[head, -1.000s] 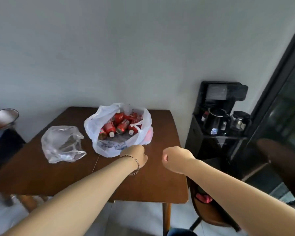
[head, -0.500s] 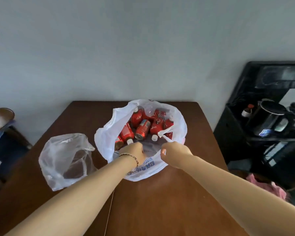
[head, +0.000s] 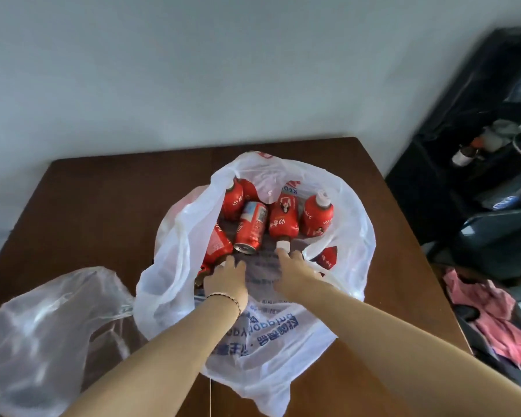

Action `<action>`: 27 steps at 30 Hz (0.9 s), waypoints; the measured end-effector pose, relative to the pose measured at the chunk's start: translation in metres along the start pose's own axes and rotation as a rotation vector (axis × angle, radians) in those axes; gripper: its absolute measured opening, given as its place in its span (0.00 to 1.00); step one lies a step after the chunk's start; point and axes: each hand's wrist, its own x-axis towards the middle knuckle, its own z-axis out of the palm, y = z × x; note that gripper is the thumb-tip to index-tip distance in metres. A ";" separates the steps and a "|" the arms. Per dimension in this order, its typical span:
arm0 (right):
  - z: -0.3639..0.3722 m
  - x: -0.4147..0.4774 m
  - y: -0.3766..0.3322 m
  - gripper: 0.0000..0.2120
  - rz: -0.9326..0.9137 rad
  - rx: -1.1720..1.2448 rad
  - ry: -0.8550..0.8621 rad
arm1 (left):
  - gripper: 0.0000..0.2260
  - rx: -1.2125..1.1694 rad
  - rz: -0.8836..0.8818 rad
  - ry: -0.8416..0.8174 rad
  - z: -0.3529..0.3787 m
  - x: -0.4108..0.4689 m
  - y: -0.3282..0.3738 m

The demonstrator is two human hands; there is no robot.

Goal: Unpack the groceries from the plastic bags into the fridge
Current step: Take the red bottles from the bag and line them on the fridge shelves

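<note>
A thin white plastic bag (head: 352,236) with blue print on its near side sits on the middle of the worktop (head: 103,206), its mouth spread wide. Inside lie several squat red bottles with white screw caps, all on their sides and crowded together. One red bottle (head: 284,219) points its cap toward the person, and another (head: 317,216) just to its right points its cap away. Between the bottles lies a red drinks can (head: 251,228), also on its side, with its silver end facing the camera.

Both hands are inside the bag's mouth. The left hand (head: 226,276), with a thin bracelet (head: 226,296) at the wrist, has its fingers stretched forward and holds nothing; it is just beside a red bottle half hidden by the bag's left wall. The right hand (head: 295,266) is likewise spread and holds nothing, its fingertips at the near bottle's white cap.

The worktop is dark brown wood. A crumpled clear plastic bag (head: 42,341) lies at its left front. Behind is a plain pale grey wall (head: 193,70). To the right stands a black stand (head: 463,145) holding dark appliances, and a pink cloth (head: 491,317) lies lower down.
</note>
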 end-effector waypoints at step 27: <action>0.003 -0.005 0.039 0.09 -0.047 0.332 0.145 | 0.13 0.071 0.312 0.180 -0.018 -0.015 0.025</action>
